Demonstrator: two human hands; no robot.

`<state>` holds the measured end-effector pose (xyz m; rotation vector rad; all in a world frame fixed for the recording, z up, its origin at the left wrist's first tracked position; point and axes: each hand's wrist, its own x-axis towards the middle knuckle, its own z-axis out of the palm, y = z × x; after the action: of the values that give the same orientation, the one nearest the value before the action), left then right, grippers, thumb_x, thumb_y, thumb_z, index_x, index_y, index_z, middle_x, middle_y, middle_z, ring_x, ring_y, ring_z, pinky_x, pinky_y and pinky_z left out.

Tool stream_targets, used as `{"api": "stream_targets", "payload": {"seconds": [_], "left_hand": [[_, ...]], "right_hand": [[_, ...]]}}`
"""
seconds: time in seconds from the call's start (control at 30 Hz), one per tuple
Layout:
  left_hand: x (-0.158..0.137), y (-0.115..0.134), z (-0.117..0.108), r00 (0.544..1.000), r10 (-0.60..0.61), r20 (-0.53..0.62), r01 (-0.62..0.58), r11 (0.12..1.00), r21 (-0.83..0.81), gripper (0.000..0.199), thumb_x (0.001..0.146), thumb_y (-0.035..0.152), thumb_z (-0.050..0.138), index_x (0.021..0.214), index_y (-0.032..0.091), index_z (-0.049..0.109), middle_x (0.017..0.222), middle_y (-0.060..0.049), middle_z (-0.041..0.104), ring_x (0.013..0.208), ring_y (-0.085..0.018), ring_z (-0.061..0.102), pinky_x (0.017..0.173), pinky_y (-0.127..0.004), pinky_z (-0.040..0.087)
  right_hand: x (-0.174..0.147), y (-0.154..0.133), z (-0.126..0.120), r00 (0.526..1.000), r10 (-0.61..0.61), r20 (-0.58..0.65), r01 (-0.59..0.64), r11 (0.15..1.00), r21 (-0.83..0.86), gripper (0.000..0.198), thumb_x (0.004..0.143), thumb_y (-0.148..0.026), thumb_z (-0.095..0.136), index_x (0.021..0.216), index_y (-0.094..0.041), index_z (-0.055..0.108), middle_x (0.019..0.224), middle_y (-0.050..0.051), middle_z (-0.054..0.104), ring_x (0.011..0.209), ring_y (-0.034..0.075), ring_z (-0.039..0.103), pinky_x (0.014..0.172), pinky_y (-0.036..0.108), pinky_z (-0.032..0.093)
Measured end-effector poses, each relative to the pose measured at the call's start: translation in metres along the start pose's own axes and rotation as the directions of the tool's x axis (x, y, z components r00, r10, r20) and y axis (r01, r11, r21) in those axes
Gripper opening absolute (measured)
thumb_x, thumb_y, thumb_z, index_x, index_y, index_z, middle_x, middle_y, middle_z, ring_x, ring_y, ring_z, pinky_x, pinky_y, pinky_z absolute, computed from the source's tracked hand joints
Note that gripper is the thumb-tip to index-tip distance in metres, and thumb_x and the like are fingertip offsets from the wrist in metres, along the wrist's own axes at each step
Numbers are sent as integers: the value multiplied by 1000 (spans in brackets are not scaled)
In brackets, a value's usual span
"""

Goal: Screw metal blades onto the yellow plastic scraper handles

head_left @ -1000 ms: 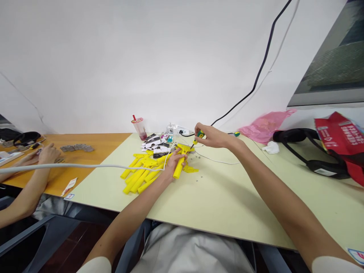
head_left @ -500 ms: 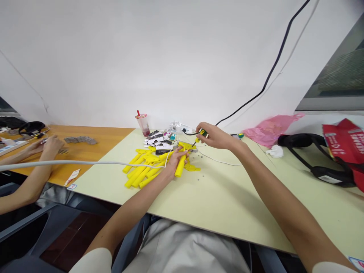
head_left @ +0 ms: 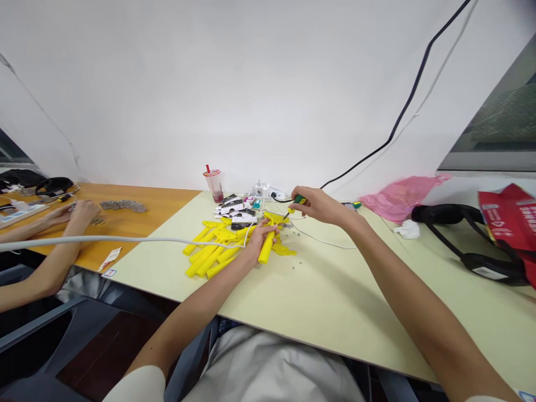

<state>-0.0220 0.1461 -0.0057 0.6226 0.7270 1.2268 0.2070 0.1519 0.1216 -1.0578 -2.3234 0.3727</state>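
My left hand (head_left: 258, 241) is wrapped round a yellow scraper handle (head_left: 266, 249), a plastic grip with a wide flat head, tilted over the table. My right hand (head_left: 312, 202) grips a green and yellow screwdriver (head_left: 300, 199). Its shaft slants down to the left, with the tip at the head of the handle; whether it sits in a screw is too small to tell. Left of my left hand lies a pile of similar yellow handles (head_left: 205, 259). Another yellow piece (head_left: 285, 249) lies just beyond the held one. Several tiny metal screws (head_left: 293, 268) are scattered nearby on the table.
Black and white small boxes (head_left: 243, 222), a drink cup (head_left: 215, 187) and a power strip (head_left: 272, 193) stand near the wall. A white cable (head_left: 125, 239) crosses in front on the left. Pink plastic bag (head_left: 389, 198) and black headset (head_left: 481, 262) lie right. A co-worker's hands (head_left: 81, 215) are at left.
The view has shifted slightly. Both hands keep their grips, and the screwdriver remains at the head of the yellow scraper handle with its grip turned a little.
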Motion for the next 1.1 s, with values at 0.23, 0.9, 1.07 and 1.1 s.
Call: {"api": "stream_targets", "payload": {"seconds": [0.23,0.9,1.07,1.1], "left_hand": [[2,-1,0,1000,1,-19,-1,1000,0,68,62,5,84,119,23,52,95,-2,71,70,-14,69,48,-19,43],[-4,1,5,1000,-20,-20,19,1000,-9,68,61,5,85,118,22,51,95,-2,71,70,-15,70,48,-19,45],[-8,4,8,1000,-14,-11,14,1000,0,66,61,6,85,116,22,52,93,-1,70,68,-14,69,48,-19,45],[-8,4,9,1000,-15,-12,15,1000,-1,67,61,6,85,116,22,52,93,-1,70,67,-14,70,48,-19,45]], "right_hand": [[0,12,4,998,-60,-26,59,996,-61,28,100,-40,61,124,-25,56,127,15,71,101,28,70,87,43,56],[3,12,13,968,-203,-146,207,978,16,32,101,-37,60,131,-28,58,137,15,67,107,31,73,94,51,61],[5,13,14,978,-134,-161,134,991,-10,31,104,-53,62,120,-27,62,125,11,74,88,27,76,83,46,62],[5,13,13,978,-130,-161,130,991,-11,31,104,-54,61,118,-27,62,122,11,74,88,27,76,82,45,61]]}}
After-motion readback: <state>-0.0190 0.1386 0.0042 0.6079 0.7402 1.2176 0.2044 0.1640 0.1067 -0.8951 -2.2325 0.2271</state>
